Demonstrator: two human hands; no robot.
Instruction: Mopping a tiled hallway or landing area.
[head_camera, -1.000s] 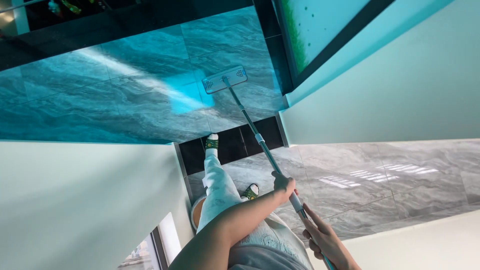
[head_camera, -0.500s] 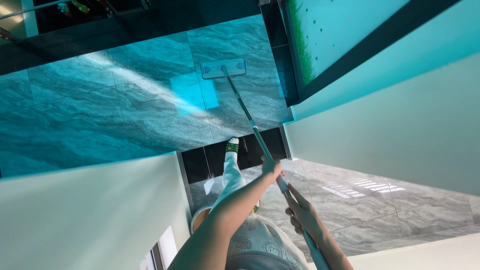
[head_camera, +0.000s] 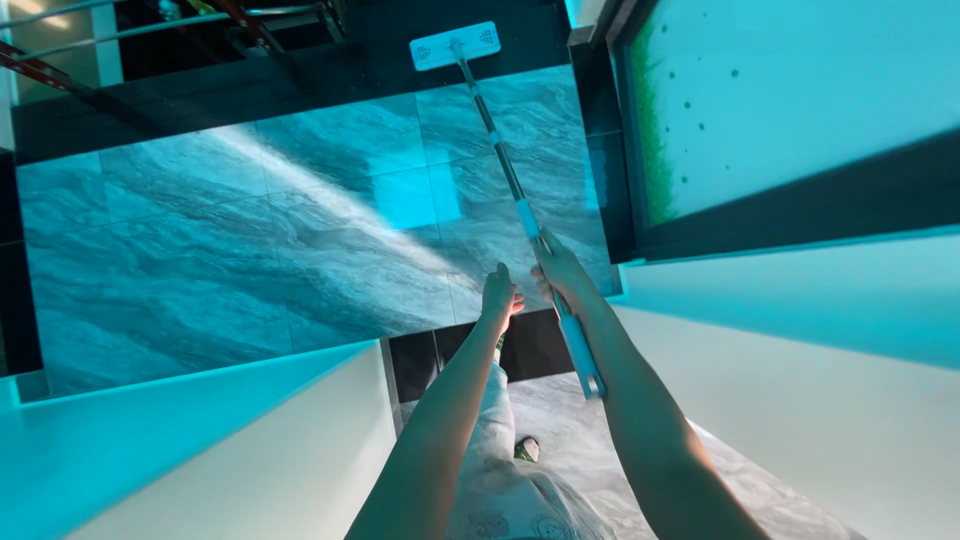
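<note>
Gripping the long-handled flat mop (head_camera: 455, 45), the right hand (head_camera: 562, 272) clenches; left hand (head_camera: 498, 295) released.

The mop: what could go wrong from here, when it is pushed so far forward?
1. Only the right hand grips the mop handle; the left hand is open beside it and apparently off it, so the long handle might twist or slip.
2. The mop head is at the dark strip beside metal rails; it may knock them.
3. The arms are stretched out and the tiled floor looks glossy, so the person may lose footing.
</note>
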